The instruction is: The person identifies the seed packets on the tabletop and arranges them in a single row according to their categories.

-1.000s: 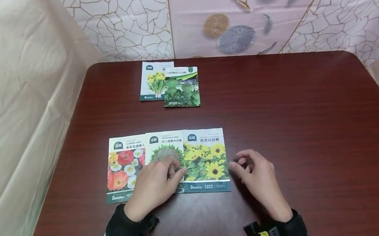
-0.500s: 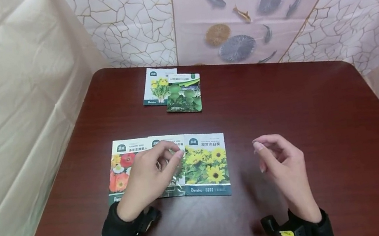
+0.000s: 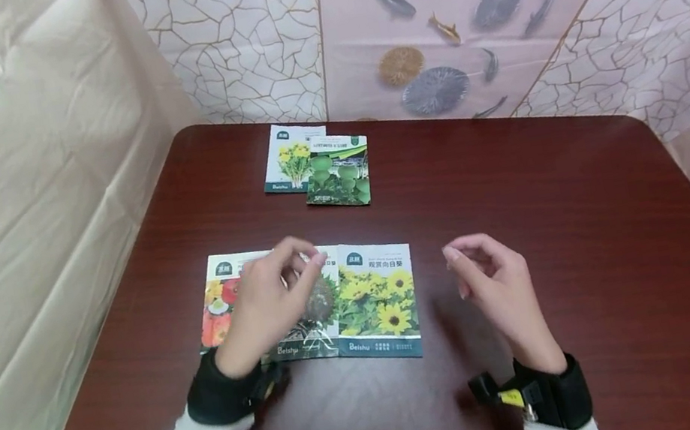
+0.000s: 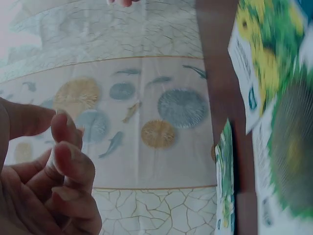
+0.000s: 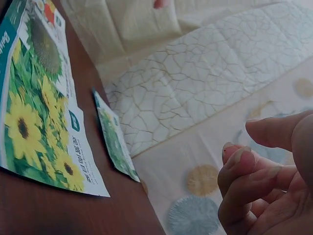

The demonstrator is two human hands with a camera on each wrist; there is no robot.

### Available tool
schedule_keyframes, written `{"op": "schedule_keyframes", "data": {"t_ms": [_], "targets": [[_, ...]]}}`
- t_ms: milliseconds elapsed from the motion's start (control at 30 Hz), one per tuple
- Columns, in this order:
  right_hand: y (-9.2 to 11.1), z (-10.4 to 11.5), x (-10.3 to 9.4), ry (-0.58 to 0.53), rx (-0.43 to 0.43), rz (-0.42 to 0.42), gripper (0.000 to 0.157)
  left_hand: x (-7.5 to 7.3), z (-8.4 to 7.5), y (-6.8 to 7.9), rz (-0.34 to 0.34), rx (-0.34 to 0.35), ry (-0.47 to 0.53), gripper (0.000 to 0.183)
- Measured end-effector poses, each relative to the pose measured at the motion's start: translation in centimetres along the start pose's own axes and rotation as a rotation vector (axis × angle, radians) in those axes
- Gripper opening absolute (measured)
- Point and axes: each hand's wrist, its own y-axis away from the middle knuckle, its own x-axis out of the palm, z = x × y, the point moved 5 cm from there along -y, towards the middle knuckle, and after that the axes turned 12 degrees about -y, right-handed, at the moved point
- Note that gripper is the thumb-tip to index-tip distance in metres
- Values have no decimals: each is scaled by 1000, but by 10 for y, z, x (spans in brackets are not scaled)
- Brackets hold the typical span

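Note:
Three seed packets lie in a row near the front of the table: one with red and white poppies (image 3: 213,309), one with a big green-rimmed sunflower head (image 3: 321,304), and one with yellow sunflowers (image 3: 376,301). Over the left and middle packets hovers my left hand (image 3: 272,299), fingers loosely curled, nothing in them; it hides parts of both. My right hand (image 3: 500,288) is raised to the right of the yellow sunflower packet, its fingers also loosely bent around nothing. In the right wrist view, that sunflower packet (image 5: 36,132) is well apart from the fingers.
Farther back on the dark red table (image 3: 521,201) lie two more packets: a green one (image 3: 341,181) overlapping a white one with yellow flowers (image 3: 289,159). Patterned cloth (image 3: 423,27) hangs behind the table, and a cream drape (image 3: 44,219) at the left.
Both hands have risen from near the packets. My right hand swung right, away from the yellow sunflower packet, then came slightly back left. The packets stay in place on the table.

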Motion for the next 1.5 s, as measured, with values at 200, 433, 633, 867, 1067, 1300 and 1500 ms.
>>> {"op": "schedule_keyframes", "data": {"t_ms": [200,433,633,867,1067,1300,1500], "targets": [[-75,-15,18,140,89,69,32,12,41,-68,18,-90,-108,21],[-161,-55,53,239,313,111,32,69,96,-134,255,-337,-252,33],[-186,-80,74,271,415,117,31,101,117,-157,402,-452,-266,47],[-190,-81,83,239,435,80,27,98,117,-160,445,-486,-273,40],[-191,-80,86,238,439,55,27,97,116,-163,439,-482,-280,35],[-179,-69,71,161,357,17,18,87,101,-156,315,-409,-201,30],[-138,-26,51,165,108,-76,17,64,64,-122,172,-258,-66,17]]}}
